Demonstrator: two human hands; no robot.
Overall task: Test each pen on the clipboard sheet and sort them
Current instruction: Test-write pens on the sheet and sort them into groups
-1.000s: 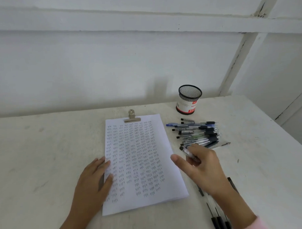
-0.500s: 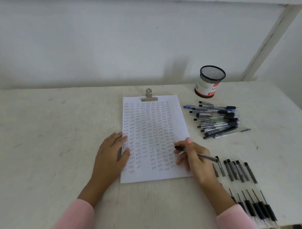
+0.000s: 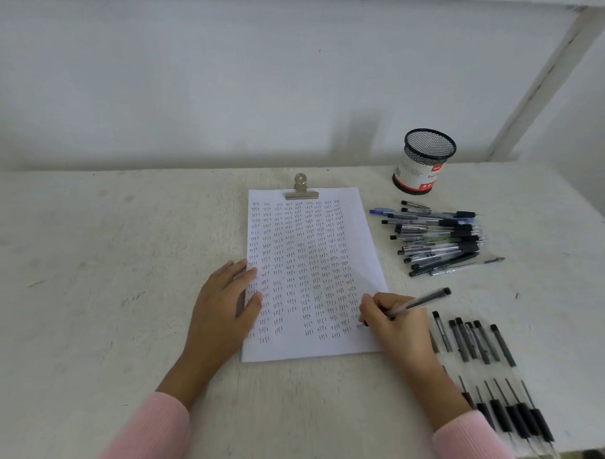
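So the right hand (image 3: 393, 324) has its fingers curled round a clear-barrelled pen (image 3: 417, 302) in a normal writing pinch. The tip is down on the sheet (image 3: 308, 229) just left of the knuckles, and the dark back end sticks out up and to the right of the grip. The tip sits near the lower right edge of the paper, next to the last few scribbles (the whole page is packed with columns of the same little word, looks like "test").

Across the page from the grip, the left hand (image 3: 224, 300) lies flat with its fingers straight, grasping nothing. The fingertips and thumb overlap the sheet's left edge and the palm rests on the table (image 3: 90, 271). Both wrists come out of pink sleeves (image 3: 147, 437).

Up past the grip and a bit to the right there's a loose pile of pens (image 3: 438, 238) lying mostly sideways — clear barrels, dark ends, one blue one on the far side. Further back is a black mesh cup (image 3: 424, 161) with a white and red label. I can't see anything in it from here.

Just right of the writing hand and toward the near edge are two rows of dark pens (image 3: 473, 340) — lined up side by side, apart from the pile. A metal clip (image 3: 301, 191) pins the top of the sheet, well away from the grip.
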